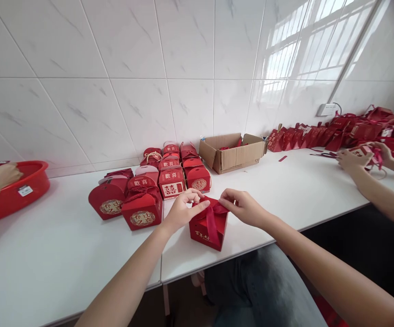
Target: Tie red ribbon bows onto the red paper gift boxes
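A red gift box (201, 234) with gold characters stands near the table's front edge, a dark red ribbon (212, 225) tied in a bow on its top. My left hand (185, 208) pinches the bow's left side at the box's upper left corner. On the right side of the bow, my right hand (239, 205) has its thumb and fingers closed on the ribbon. Just left of my left hand is a finished-looking red box (144, 211) with a twisted cord, beside several other red boxes (171, 181).
An open cardboard box (239, 159) stands against the tiled wall. At far left, a person's hand (6, 175) reaches over a red basin (35, 181). At right, another person's hands (356, 159) hold a small box near piled red boxes (363, 129). Scissors (326, 154) lie nearby.
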Tool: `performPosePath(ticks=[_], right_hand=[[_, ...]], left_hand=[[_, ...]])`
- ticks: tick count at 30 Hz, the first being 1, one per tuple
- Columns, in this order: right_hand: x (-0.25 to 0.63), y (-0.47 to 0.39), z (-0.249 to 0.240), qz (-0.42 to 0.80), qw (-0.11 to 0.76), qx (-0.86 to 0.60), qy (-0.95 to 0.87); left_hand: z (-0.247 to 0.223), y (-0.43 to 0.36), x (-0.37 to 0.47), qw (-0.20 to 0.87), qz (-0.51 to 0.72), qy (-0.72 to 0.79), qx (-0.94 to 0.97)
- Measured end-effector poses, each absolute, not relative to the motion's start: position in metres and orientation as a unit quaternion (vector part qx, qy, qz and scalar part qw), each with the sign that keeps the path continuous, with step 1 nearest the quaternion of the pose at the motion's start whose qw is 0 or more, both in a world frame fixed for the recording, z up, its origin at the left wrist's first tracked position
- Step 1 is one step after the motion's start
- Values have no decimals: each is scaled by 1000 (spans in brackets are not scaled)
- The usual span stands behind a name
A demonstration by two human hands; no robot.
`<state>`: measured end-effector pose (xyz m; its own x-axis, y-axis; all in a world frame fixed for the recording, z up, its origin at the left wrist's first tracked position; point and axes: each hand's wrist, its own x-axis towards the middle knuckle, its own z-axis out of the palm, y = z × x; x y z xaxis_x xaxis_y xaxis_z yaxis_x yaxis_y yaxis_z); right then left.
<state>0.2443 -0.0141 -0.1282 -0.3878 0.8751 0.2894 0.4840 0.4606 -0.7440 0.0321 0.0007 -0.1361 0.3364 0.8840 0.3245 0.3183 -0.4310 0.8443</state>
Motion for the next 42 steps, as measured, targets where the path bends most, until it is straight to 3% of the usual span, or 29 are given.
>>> performPosePath(ticks=[5, 11, 20, 26, 29, 32, 36, 39, 42], right_hand=[[252, -16, -142, 259, 345, -488, -759], [256, -20, -153, 254, 356, -518, -735], [249, -39, -212, 358, 439, -430, -703], [234, -46, -223, 354, 479, -467, -653], [268, -27, -218, 265, 439, -632, -581], [300, -10, -221, 113, 310, -813, -480], [308, -2, -231, 61, 161, -842, -511], [304, -4, -233, 65, 125, -839, -526], [304, -5, -232, 67, 123, -835, -532]], left_hand=[[-148, 4, 39, 277, 423, 451, 735], [-151, 9, 35, 301, 429, 449, 724], [-157, 4, 45, 551, 517, 359, 548], [-169, -4, 62, 651, 541, 315, 429], [-173, 0, 62, 635, 529, 360, 433], [-175, 4, 61, 601, 514, 399, 465], [-173, 4, 60, 599, 443, 393, 539], [-173, 2, 59, 588, 359, 385, 614], [-177, -1, 58, 490, 310, 391, 715]])
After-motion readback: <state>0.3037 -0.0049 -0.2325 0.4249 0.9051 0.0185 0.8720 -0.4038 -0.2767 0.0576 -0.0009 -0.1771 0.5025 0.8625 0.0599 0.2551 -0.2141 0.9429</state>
